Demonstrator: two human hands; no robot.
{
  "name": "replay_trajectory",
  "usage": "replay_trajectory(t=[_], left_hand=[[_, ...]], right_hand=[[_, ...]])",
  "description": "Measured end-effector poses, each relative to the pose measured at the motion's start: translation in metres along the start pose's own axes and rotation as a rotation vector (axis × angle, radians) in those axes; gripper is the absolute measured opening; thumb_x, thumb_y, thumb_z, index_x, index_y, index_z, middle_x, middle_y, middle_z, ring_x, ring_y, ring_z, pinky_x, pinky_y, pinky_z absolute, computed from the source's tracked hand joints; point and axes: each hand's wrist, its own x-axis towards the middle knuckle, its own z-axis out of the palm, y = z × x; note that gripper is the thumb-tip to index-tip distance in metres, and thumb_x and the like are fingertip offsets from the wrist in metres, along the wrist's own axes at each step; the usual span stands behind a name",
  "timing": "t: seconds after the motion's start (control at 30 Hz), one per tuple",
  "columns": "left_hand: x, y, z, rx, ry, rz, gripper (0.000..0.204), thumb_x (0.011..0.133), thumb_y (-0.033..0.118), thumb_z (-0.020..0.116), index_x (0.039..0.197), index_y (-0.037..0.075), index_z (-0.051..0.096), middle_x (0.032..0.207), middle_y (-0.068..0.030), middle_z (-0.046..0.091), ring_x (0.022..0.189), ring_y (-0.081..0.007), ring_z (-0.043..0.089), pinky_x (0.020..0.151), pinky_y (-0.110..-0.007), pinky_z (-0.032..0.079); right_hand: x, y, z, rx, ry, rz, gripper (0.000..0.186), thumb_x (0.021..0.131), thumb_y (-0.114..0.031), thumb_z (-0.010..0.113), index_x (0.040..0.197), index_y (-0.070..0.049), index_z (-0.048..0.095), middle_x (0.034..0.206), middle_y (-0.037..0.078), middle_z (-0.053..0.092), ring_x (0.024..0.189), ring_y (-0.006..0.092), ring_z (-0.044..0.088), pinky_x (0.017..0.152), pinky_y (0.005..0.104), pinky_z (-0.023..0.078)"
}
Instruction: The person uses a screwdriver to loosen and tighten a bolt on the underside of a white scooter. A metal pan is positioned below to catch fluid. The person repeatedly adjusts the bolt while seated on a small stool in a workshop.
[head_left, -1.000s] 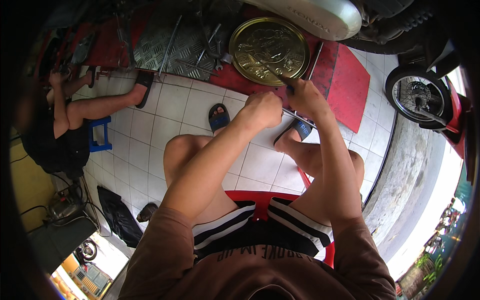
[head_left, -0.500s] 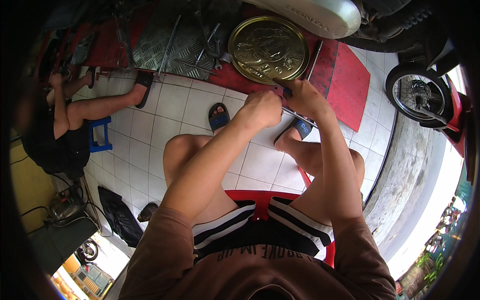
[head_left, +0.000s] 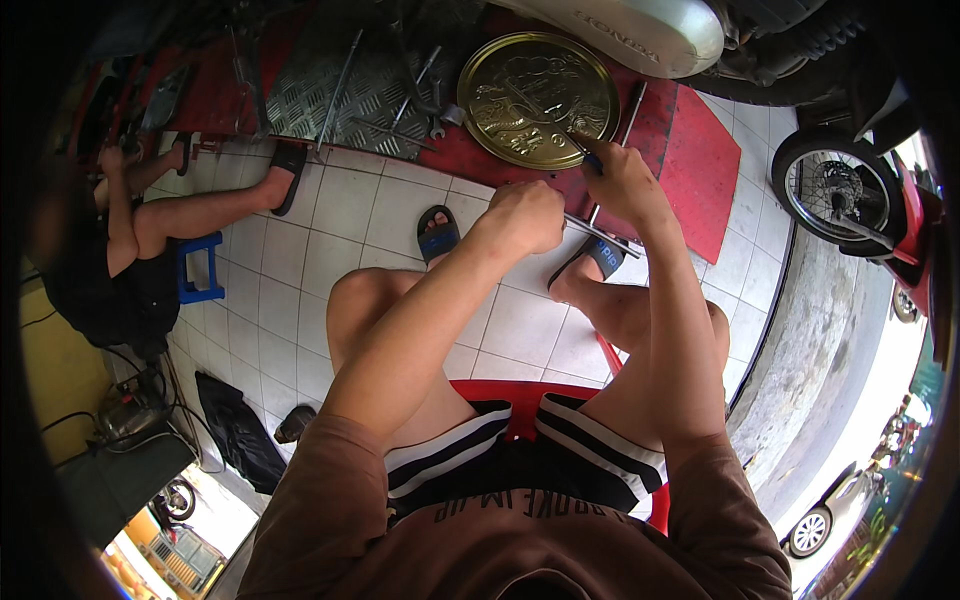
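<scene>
My left hand (head_left: 528,214) is closed in a fist near the front edge of the red work platform (head_left: 690,150); what it holds, if anything, is hidden. To its right, my right hand (head_left: 624,184) is closed around a slim tool with a dark handle (head_left: 591,160). The tool points away from me over the rim of a round gold embossed tray (head_left: 540,100); its kind is too small to make out. A long metal rod (head_left: 631,118) runs beside my right hand, and a thin metal bar (head_left: 615,239) shows below it, between my hands and my right foot.
Several wrenches and rods (head_left: 343,85) lie on the grey tread plate (head_left: 300,105) at the left. A motorcycle's silver engine cover (head_left: 640,30) overhangs the tray. Another person (head_left: 110,240) sits at far left by a blue stool (head_left: 201,268). A motorcycle wheel (head_left: 838,190) stands at right.
My right hand has shifted slightly right, away from my left fist, and its tool has swung up and right over the tray's edge. My left hand stays in place.
</scene>
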Motion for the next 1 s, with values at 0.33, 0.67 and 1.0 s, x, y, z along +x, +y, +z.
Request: replay_trajectory(t=[0.33, 0.67, 1.0], left_hand=[[0.0007, 0.0002, 0.0002, 0.002, -0.012, -0.005, 0.028, 0.086, 0.025, 0.06, 0.096, -0.001, 0.066, 0.09, -0.0231, 0.067, 0.091, -0.0377, 0.064, 0.082, -0.047, 0.05], [0.0004, 0.001, -0.0003, 0.011, -0.006, 0.001, 0.028, 0.087, 0.024, 0.06, 0.095, -0.002, 0.066, 0.091, -0.023, 0.067, 0.092, -0.0379, 0.064, 0.082, -0.047, 0.05], [-0.0002, 0.003, -0.0025, 0.006, -0.03, -0.012, 0.029, 0.087, 0.025, 0.059, 0.095, -0.002, 0.066, 0.09, -0.0235, 0.067, 0.091, -0.0382, 0.064, 0.082, -0.047, 0.05]], right_hand=[[0.0, 0.0014, 0.0014, 0.008, 0.003, 0.013, 0.038, 0.08, -0.01, 0.054, 0.116, -0.013, 0.064, 0.087, 0.025, 0.065, 0.089, 0.0403, 0.063, 0.079, 0.0485, 0.052], [0.0015, -0.0001, -0.001, 0.024, 0.08, 0.047, 0.036, 0.079, -0.011, 0.055, 0.114, -0.01, 0.065, 0.089, 0.027, 0.064, 0.09, 0.041, 0.063, 0.079, 0.0489, 0.052], [0.0022, 0.0063, 0.0001, -0.01, -0.106, 0.247, 0.035, 0.076, -0.011, 0.052, 0.108, -0.006, 0.066, 0.093, 0.03, 0.064, 0.095, 0.0424, 0.062, 0.085, 0.0483, 0.051]])
